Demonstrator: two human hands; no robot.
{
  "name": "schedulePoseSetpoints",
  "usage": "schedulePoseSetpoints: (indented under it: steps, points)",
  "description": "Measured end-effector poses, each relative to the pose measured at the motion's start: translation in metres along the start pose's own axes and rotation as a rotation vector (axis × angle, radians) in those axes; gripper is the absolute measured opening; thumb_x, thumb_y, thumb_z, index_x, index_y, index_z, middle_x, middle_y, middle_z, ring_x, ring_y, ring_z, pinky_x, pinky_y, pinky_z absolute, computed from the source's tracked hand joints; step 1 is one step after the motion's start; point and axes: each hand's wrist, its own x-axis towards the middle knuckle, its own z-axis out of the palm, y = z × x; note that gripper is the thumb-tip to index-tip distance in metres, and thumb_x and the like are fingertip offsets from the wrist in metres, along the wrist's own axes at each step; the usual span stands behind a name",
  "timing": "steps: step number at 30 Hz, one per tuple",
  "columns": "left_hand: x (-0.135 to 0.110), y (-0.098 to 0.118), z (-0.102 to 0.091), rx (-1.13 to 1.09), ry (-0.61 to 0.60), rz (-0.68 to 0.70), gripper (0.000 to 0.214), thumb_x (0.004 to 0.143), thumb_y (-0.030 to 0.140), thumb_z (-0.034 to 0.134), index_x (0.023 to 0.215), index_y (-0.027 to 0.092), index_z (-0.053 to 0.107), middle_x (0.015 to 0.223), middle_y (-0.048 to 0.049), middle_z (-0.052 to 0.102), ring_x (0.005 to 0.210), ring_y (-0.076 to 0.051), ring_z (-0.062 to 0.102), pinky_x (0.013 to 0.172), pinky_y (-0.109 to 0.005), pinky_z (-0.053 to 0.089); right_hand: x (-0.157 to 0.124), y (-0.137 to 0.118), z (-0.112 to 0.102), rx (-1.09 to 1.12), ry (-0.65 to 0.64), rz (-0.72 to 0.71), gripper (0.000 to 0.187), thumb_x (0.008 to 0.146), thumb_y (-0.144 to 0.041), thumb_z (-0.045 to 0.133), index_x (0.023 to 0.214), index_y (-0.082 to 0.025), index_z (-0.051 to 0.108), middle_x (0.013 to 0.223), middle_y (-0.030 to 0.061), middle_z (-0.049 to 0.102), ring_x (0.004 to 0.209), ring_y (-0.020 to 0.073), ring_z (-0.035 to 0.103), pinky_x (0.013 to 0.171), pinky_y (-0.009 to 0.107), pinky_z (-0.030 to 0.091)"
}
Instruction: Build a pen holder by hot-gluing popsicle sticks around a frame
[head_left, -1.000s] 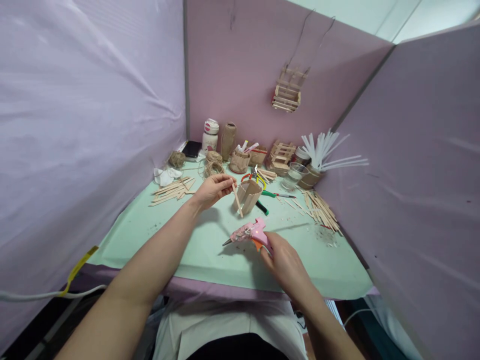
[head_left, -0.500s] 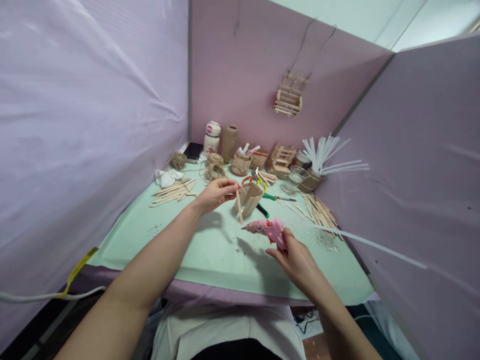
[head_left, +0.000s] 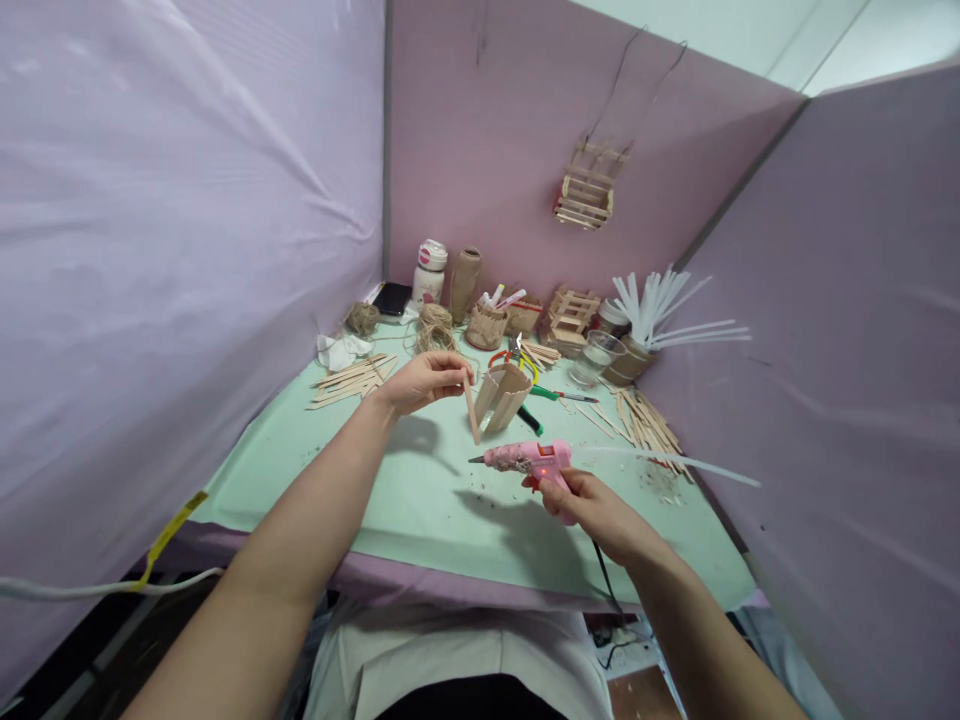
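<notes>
A flat wooden craft stick [head_left: 472, 412] is pinched by its top end in my left hand [head_left: 429, 382], slanting down over the table. My right hand [head_left: 589, 503] is wrapped round the grip of a pink hot glue gun [head_left: 529, 459]. The gun points left, its metal nozzle just below the stick's lower end, seemingly apart from it. A long white glue stick [head_left: 675, 461] runs out of the gun's back. Right behind the held stick stands an upright holder made of craft sticks [head_left: 504, 393], with a gap in its near side.
Loose craft sticks lie at left [head_left: 351, 381] and right [head_left: 646, 428]. Pliers [head_left: 517, 350], a green-handled tool [head_left: 544, 393], twine [head_left: 435, 330], a glass [head_left: 596, 358] and a pot of glue sticks [head_left: 631, 360] stand behind. A small wooden swing [head_left: 587, 200] hangs on the back wall.
The glue gun has swung more level, and its nozzle has moved left and slightly down. My left hand with the craft stick has shifted a little left, away from the holder.
</notes>
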Motion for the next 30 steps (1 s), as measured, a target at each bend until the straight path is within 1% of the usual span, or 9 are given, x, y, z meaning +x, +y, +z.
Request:
schedulePoseSetpoints:
  steps: [3, 7, 11, 13, 18, 22, 24, 27, 30]
  points:
    - [0.0, 0.0, -0.01, 0.035, 0.007, -0.031, 0.023, 0.063, 0.028, 0.082, 0.075, 0.012, 0.069, 0.077, -0.0035, 0.065, 0.072, -0.01, 0.059, 0.07, -0.025, 0.047, 0.001, 0.0, 0.0, 0.029, 0.015, 0.0, 0.051, 0.077, -0.066, 0.052, 0.079, -0.016, 0.066, 0.079, 0.0056, 0.063, 0.063, 0.0135, 0.048, 0.059, 0.026, 0.038]
    - [0.002, -0.006, -0.019, 0.063, 0.012, -0.084, 0.026, 0.062, 0.028, 0.082, 0.077, 0.012, 0.069, 0.077, -0.005, 0.066, 0.073, -0.011, 0.06, 0.068, -0.024, 0.047, 0.001, -0.004, -0.001, -0.011, 0.076, -0.005, 0.047, 0.076, -0.062, 0.055, 0.07, -0.016, 0.059, 0.062, -0.0001, 0.052, 0.054, 0.0105, 0.04, 0.052, 0.024, 0.032]
    - [0.003, -0.012, -0.019, 0.081, -0.071, -0.109, 0.026, 0.063, 0.03, 0.082, 0.076, 0.011, 0.07, 0.078, -0.007, 0.067, 0.072, -0.012, 0.061, 0.067, -0.024, 0.048, 0.0, -0.019, 0.001, -0.092, 0.184, -0.016, 0.043, 0.075, -0.055, 0.057, 0.056, -0.018, 0.051, 0.051, -0.0017, 0.047, 0.05, 0.0102, 0.04, 0.049, 0.024, 0.031]
    - [0.003, -0.013, -0.017, 0.092, -0.121, -0.126, 0.026, 0.062, 0.03, 0.082, 0.076, 0.011, 0.07, 0.077, -0.0072, 0.068, 0.069, -0.011, 0.061, 0.066, -0.025, 0.048, -0.002, -0.027, 0.003, -0.12, 0.227, -0.024, 0.039, 0.075, -0.05, 0.057, 0.053, -0.019, 0.049, 0.046, -0.0028, 0.045, 0.047, 0.0099, 0.039, 0.047, 0.024, 0.03]
    - [0.003, -0.016, -0.009, 0.09, -0.166, -0.166, 0.029, 0.059, 0.031, 0.084, 0.075, 0.011, 0.071, 0.073, -0.0074, 0.069, 0.065, -0.012, 0.061, 0.065, -0.026, 0.048, -0.001, -0.034, 0.006, -0.189, 0.273, -0.065, 0.033, 0.075, -0.047, 0.058, 0.059, -0.019, 0.057, 0.042, -0.0042, 0.044, 0.042, 0.0105, 0.039, 0.044, 0.024, 0.03]
    - [0.003, -0.018, -0.006, 0.092, -0.199, -0.169, 0.028, 0.06, 0.03, 0.083, 0.076, 0.011, 0.071, 0.072, -0.007, 0.068, 0.064, -0.011, 0.061, 0.064, -0.025, 0.048, 0.002, -0.033, 0.008, -0.238, 0.301, -0.119, 0.034, 0.077, -0.049, 0.056, 0.063, -0.018, 0.061, 0.043, -0.0039, 0.046, 0.043, 0.0117, 0.041, 0.046, 0.024, 0.033]
    - [0.003, -0.019, -0.005, 0.094, -0.211, -0.168, 0.027, 0.061, 0.029, 0.083, 0.077, 0.011, 0.071, 0.072, -0.0066, 0.068, 0.064, -0.011, 0.061, 0.065, -0.025, 0.048, 0.004, -0.033, 0.009, -0.276, 0.317, -0.151, 0.034, 0.079, -0.049, 0.055, 0.068, -0.018, 0.064, 0.044, -0.0033, 0.048, 0.045, 0.0128, 0.044, 0.048, 0.025, 0.034]
    - [0.004, -0.021, -0.005, 0.09, -0.211, -0.172, 0.027, 0.061, 0.03, 0.083, 0.077, 0.011, 0.071, 0.072, -0.0064, 0.068, 0.064, -0.011, 0.061, 0.065, -0.025, 0.049, 0.006, -0.032, 0.009, -0.328, 0.334, -0.189, 0.035, 0.082, -0.049, 0.052, 0.078, -0.019, 0.068, 0.044, -0.0026, 0.049, 0.046, 0.0148, 0.047, 0.05, 0.026, 0.036]
    - [0.004, -0.022, -0.003, 0.084, -0.194, -0.179, 0.028, 0.06, 0.03, 0.083, 0.077, 0.011, 0.071, 0.071, -0.006, 0.068, 0.064, -0.011, 0.062, 0.066, -0.025, 0.049, 0.008, -0.027, 0.009, -0.351, 0.347, -0.2, 0.035, 0.083, -0.049, 0.051, 0.082, -0.02, 0.069, 0.046, -0.0012, 0.051, 0.05, 0.0169, 0.051, 0.051, 0.026, 0.038]
